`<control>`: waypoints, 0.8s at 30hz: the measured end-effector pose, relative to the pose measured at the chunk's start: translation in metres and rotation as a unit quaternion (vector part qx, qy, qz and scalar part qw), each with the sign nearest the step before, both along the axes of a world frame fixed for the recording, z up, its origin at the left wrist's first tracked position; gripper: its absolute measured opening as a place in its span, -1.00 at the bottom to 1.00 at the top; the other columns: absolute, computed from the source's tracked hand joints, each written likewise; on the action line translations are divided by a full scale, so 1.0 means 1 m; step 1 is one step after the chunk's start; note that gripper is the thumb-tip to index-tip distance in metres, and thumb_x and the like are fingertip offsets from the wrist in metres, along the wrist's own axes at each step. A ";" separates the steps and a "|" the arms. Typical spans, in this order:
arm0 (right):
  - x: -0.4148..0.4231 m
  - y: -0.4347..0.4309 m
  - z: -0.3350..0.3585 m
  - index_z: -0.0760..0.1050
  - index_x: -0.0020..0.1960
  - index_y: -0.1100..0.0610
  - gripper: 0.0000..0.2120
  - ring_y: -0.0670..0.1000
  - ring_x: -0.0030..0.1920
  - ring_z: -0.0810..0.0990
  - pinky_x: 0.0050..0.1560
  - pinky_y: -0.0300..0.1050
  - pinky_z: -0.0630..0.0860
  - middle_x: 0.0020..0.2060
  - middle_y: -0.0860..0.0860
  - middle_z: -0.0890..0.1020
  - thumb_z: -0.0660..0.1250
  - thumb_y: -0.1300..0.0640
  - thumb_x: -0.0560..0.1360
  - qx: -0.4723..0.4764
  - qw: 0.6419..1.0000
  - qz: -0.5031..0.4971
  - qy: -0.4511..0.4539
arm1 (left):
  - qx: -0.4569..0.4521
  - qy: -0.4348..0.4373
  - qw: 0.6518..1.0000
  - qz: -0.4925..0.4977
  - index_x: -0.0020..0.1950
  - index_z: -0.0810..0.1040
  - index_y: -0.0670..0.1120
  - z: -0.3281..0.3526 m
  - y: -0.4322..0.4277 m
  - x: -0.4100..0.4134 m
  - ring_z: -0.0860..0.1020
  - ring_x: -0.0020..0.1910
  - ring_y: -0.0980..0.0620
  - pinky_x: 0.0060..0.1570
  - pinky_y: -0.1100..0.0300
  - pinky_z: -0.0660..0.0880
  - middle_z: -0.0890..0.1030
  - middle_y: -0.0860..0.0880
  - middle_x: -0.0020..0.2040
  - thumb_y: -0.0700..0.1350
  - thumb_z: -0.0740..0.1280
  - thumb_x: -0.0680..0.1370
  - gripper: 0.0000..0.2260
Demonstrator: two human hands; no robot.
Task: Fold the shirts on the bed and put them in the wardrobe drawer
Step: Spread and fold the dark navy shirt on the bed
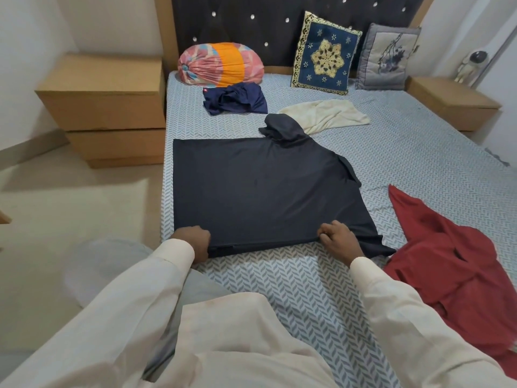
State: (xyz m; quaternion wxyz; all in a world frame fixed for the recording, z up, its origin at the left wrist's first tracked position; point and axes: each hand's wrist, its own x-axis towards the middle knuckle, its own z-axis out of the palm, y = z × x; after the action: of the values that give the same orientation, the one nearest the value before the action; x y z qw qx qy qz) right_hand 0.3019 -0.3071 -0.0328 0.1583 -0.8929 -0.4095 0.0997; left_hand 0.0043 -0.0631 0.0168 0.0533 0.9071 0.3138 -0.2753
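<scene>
A dark navy shirt [260, 189] lies spread flat on the bed [419, 152], one sleeve bunched at its far edge. My left hand [194, 242] grips the shirt's near left corner. My right hand [338, 242] grips the near edge further right. A red shirt [453, 264] lies crumpled at the right. Near the pillows sits a crumpled blue shirt [236, 99], and a cream shirt [327, 114] lies beside it. No wardrobe drawer is in view.
A bolster [221, 64] and two cushions [324, 53] lean on the dark headboard. Wooden bedside cabinets stand at the left [106, 107] and right [450, 102]. Bare floor lies left of the bed.
</scene>
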 end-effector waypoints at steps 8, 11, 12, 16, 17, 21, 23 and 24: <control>0.002 0.000 0.016 0.55 -0.09 -0.03 -0.76 0.04 -0.09 0.57 -0.11 -0.07 0.50 -0.11 -0.07 0.63 0.23 0.19 0.31 -0.001 0.999 0.004 0.035 | -0.047 -0.009 0.998 0.046 0.20 0.53 -0.08 -0.001 0.000 -0.001 0.60 0.04 -0.11 -0.02 0.14 0.54 0.58 -0.11 0.13 -0.05 0.28 0.48 -0.69; 0.006 -0.002 0.016 0.57 -0.03 -0.04 -0.66 0.04 -0.06 0.58 -0.05 -0.07 0.51 -0.09 -0.06 0.62 0.22 0.31 0.34 -0.012 0.999 0.021 0.037 | -0.052 0.008 0.998 0.028 0.07 0.57 -0.09 -0.001 0.001 -0.003 0.61 -0.03 -0.10 -0.09 0.15 0.55 0.61 -0.11 0.04 -0.08 0.31 0.44 -0.76; 0.007 -0.003 0.015 0.58 -0.03 -0.04 -0.65 0.06 -0.06 0.58 -0.03 -0.07 0.51 -0.09 -0.03 0.60 0.22 0.32 0.35 -0.015 0.999 0.024 0.036 | -0.053 0.012 0.998 0.023 -0.01 0.57 -0.09 -0.003 0.002 -0.004 0.61 -0.06 -0.10 -0.10 0.14 0.56 0.61 -0.10 -0.01 -0.08 0.31 0.42 -0.81; 0.013 -0.003 0.016 0.66 -0.02 0.02 -0.67 0.07 -0.03 0.59 0.05 -0.09 0.50 -0.09 0.03 0.58 0.23 0.34 0.41 -0.020 0.998 0.038 0.035 | -0.049 0.003 0.999 0.014 -0.11 0.56 -0.09 -0.003 0.003 -0.005 0.57 -0.14 -0.09 -0.12 0.13 0.56 0.60 -0.08 -0.09 -0.08 0.32 0.41 -0.88; 0.013 -0.004 0.017 0.67 -0.02 0.03 -0.67 0.07 -0.03 0.59 0.05 -0.11 0.50 -0.09 0.02 0.58 0.24 0.34 0.41 -0.020 0.998 0.042 0.034 | -0.044 0.000 0.999 0.013 -0.07 0.58 -0.10 -0.003 0.004 -0.005 0.57 -0.14 -0.08 -0.11 0.13 0.56 0.60 -0.09 -0.06 -0.09 0.33 0.42 -0.85; 0.011 -0.006 0.021 0.67 0.01 0.03 -0.65 0.03 -0.07 0.57 0.01 -0.10 0.50 -0.10 -0.01 0.57 0.22 0.34 0.42 0.014 0.999 0.024 0.023 | -0.029 -0.008 1.000 -0.001 0.01 0.61 -0.13 -0.003 0.011 -0.010 0.60 -0.05 -0.12 -0.03 0.11 0.58 0.60 -0.12 0.03 -0.19 0.36 0.41 -0.81; 0.010 -0.009 0.021 0.67 0.01 0.03 -0.65 0.02 -0.10 0.56 -0.04 -0.11 0.49 -0.12 -0.02 0.57 0.22 0.31 0.41 0.036 0.999 0.009 0.013 | -0.029 -0.001 1.000 -0.004 0.02 0.62 -0.12 -0.004 0.012 -0.014 0.61 0.00 -0.14 -0.01 0.11 0.56 0.60 -0.14 0.07 -0.23 0.35 0.41 -0.80; 0.009 -0.011 0.021 0.68 -0.01 0.04 -0.66 0.04 -0.09 0.58 -0.03 -0.13 0.49 -0.12 -0.01 0.60 0.22 0.28 0.38 0.027 0.999 0.017 0.012 | -0.033 0.006 0.999 -0.006 0.04 0.62 -0.12 -0.004 0.012 -0.015 0.60 0.02 -0.16 0.00 0.10 0.55 0.60 -0.15 0.09 -0.23 0.34 0.42 -0.79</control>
State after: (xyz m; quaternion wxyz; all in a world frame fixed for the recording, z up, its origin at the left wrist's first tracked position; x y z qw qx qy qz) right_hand 0.3114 -0.3181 -0.0121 0.1851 -0.8800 -0.4253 0.1022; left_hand -0.0102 -0.0513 0.0125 0.0801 0.9053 0.2992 -0.2909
